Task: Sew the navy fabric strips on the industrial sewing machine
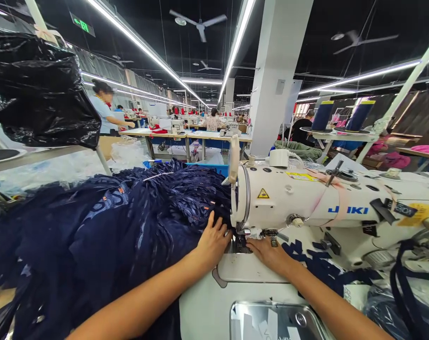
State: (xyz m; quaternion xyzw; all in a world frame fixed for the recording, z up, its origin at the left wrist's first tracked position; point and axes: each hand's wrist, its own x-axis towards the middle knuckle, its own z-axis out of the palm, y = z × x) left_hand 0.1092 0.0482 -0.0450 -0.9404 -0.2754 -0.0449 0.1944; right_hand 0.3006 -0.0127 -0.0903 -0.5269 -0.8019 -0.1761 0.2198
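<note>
A white sewing machine (306, 200) stands on the table in front of me. A big heap of navy lace fabric (104, 226) lies to its left and runs under the needle area. My left hand (214, 241) lies flat on the fabric just left of the presser foot (239, 238), fingers stretched out. My right hand (269, 252) rests on the machine bed just right of the needle, fingers pressed down on the fabric edge there. More navy fabric (323, 269) lies under the machine arm to the right.
A black plastic bag (37, 89) hangs at upper left. Two blue thread cones (322, 115) stand on a rack behind the machine. A white pillar (278, 75) rises behind it. Other people work at tables (186, 134) further back. A metal plate (271, 321) sits at the table's front edge.
</note>
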